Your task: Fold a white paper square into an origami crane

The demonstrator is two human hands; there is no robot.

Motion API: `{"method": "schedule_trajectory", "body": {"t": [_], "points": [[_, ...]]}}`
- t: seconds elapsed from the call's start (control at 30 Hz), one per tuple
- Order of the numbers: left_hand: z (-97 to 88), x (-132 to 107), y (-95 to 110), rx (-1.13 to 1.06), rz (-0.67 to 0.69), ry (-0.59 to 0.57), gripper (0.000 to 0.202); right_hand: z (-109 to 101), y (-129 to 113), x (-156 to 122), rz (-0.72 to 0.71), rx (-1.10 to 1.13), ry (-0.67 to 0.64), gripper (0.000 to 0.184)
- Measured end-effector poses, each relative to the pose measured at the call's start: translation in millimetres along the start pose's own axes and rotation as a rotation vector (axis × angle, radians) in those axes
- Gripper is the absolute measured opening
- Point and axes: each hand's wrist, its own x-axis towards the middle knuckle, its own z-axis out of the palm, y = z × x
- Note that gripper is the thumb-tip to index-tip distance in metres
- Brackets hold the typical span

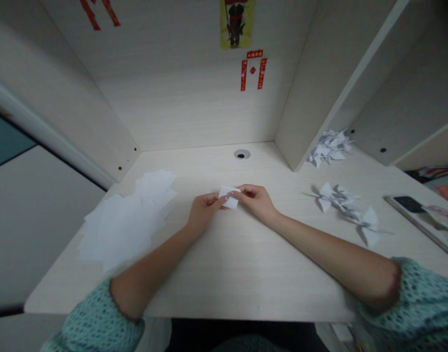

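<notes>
A small folded piece of white paper (229, 196) is pinched between both hands over the middle of the pale wooden desk (238, 264). My left hand (203, 211) grips its left edge with thumb and fingers closed. My right hand (256, 199) holds its right edge, fingers curled around it. The paper sits just above or on the desk top; I cannot tell which.
A spread pile of white paper sheets (124, 220) lies at the left. Folded paper figures (346, 208) lie at the right, and more of these figures (329, 146) sit on a side shelf. A phone on a board (410, 204) is at the far right. A cable hole (242, 154) is at the back.
</notes>
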Motion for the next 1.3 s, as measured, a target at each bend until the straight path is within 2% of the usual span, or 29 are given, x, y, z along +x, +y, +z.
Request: {"method": "schedule_trajectory", "body": {"t": [0.73, 0.9, 1.1, 1.3], "points": [[0.5, -0.4, -1.7, 0.031, -0.008, -0.022, 0.034, 1.7, -2.2, -1.1, 0.038, -0.018, 0.049, 0.035], [1.0, -1.0, 2.6, 0.051, -0.008, 0.002, 0.034, 0.0, 1.0, 0.3, 0.020, 0.024, 0.009, 0.034], [0.2, 0.2, 1.3, 0.040, -0.020, 0.008, 0.036, -1.7, 4.9, 2.5, 0.000, 0.013, -0.014, 0.041], [-0.2, 1.5, -5.3, -0.028, -0.039, -0.049, 0.034, -0.3, 2.3, -0.3, -0.038, -0.074, -0.001, 0.036]]}}
